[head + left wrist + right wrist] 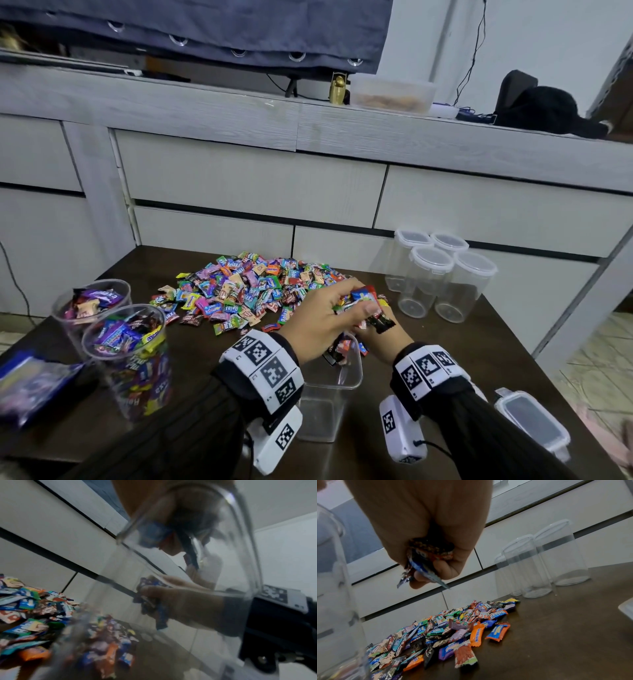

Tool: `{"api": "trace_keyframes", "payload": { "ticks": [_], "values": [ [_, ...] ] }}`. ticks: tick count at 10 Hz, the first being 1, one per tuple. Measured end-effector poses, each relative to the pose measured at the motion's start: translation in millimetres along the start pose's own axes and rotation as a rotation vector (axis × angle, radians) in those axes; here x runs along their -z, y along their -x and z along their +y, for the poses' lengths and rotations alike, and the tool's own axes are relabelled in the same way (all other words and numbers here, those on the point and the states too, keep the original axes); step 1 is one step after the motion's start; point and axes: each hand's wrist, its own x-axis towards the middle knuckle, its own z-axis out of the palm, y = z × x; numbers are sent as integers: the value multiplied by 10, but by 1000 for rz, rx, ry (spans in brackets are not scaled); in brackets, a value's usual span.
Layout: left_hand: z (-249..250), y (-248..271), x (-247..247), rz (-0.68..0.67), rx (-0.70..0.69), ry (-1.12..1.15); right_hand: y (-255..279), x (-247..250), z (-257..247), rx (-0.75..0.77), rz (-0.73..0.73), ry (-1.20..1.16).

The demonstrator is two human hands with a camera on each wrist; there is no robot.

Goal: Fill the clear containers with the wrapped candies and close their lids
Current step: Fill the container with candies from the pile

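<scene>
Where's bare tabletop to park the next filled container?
Free: dark wooden tabletop between the four lidded empty clear jars, the right hand and the loose clear lid. Also a strip between the two candy-filled round jars and the square clear container. Crowded: the wrapped candy pile mid-table, and both hands over the square container.

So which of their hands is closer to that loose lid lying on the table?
Right. The right hand is just left of the loose lid; the left hand is further left, across the square container.
</scene>
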Motion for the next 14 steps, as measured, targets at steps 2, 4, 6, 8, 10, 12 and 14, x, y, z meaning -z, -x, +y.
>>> {"api": "trace_keyframes", "payload": {
  "ticks": [2,4,6,8,10,12,14],
  "values": [
    [-29,25,-54,-19,47,17,18,52,-21,-9,-37,-2],
    [-118,70,64,-96,18,-289,78,96,-13,41,-17,67],
    [-180,69,26,-43,-38,-436,97,98,-25,86,-21,86],
    [-175,38,-46,48,-55,-574,91,139,-7,86,34,84],
    [-208,54,3,3,24,-545,84,211,-49,104,59,57],
    [-182,103,22,-30,17,-546,96,250,-72,79,33,64],
    [-141,186,4,-41,-78,-586,96,244,-85,89,32,66]
  ]
}}
